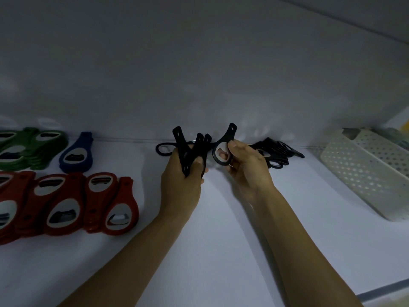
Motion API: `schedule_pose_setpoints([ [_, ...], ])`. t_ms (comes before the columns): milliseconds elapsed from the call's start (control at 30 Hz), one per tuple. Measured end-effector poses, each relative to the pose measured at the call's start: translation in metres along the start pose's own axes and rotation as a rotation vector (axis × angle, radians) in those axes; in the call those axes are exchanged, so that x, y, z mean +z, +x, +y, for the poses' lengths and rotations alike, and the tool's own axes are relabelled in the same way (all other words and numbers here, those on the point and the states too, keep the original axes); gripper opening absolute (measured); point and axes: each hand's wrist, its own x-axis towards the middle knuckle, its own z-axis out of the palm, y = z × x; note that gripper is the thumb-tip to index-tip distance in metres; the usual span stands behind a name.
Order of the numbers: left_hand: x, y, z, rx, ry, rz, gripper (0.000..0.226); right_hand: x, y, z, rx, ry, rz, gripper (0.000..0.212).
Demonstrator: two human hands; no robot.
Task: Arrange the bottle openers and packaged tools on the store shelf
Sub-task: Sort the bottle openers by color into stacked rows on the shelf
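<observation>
Under dim light, a white shelf (pixel 221 251) runs back to a plain pale wall (pixel 199 74). Red bottle openers (pixel 66 202) overlap at the near left, with green bottle openers (pixel 33 151) and one blue bottle opener (pixel 76 154) farther back. A white perforated basket (pixel 363 171) sits at the right. The left hand (pixel 181 185) grips a fanned bunch of black bottle openers (pixel 179 142), handles up. Just right of it, the right hand (pixel 247 167) pinches a single black opener (pixel 228 135) by its ring. A black heap of openers (pixel 278 151) lies behind that hand.
</observation>
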Motion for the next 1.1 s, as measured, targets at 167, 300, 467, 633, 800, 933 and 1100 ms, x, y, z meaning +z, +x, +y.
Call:
schedule_pose_setpoints([
  [167,-0.001,0.001,0.001,0.015,-0.026,0.041,0.026,0.003,-0.002,0.004,0.023,-0.076,-0.105,0.008],
  [300,-0.001,0.003,-0.001,0.004,-0.064,0.088,0.020,0.004,-0.001,0.008,0.030,-0.164,-0.140,0.006],
  [467,-0.002,0.001,0.000,0.065,0.063,0.043,0.031,0.006,-0.004,0.009,0.003,-0.218,-0.167,0.012],
  [633,-0.003,0.002,0.001,0.052,0.073,0.086,0.035,-0.017,0.013,0.018,-0.425,-1.176,0.296,0.027],
  [800,-0.003,0.001,0.001,0.057,0.085,0.078,0.035,-0.030,0.018,0.020,-0.318,-1.539,0.251,0.026],
  [933,-0.003,0.002,0.000,0.043,0.096,0.088,0.039,-0.023,0.015,0.015,-0.454,-1.679,0.224,0.021],
  [1100,-0.003,0.002,0.001,0.047,0.071,0.107,0.036,-0.009,0.005,0.007,-0.389,-0.544,0.242,0.023],
])
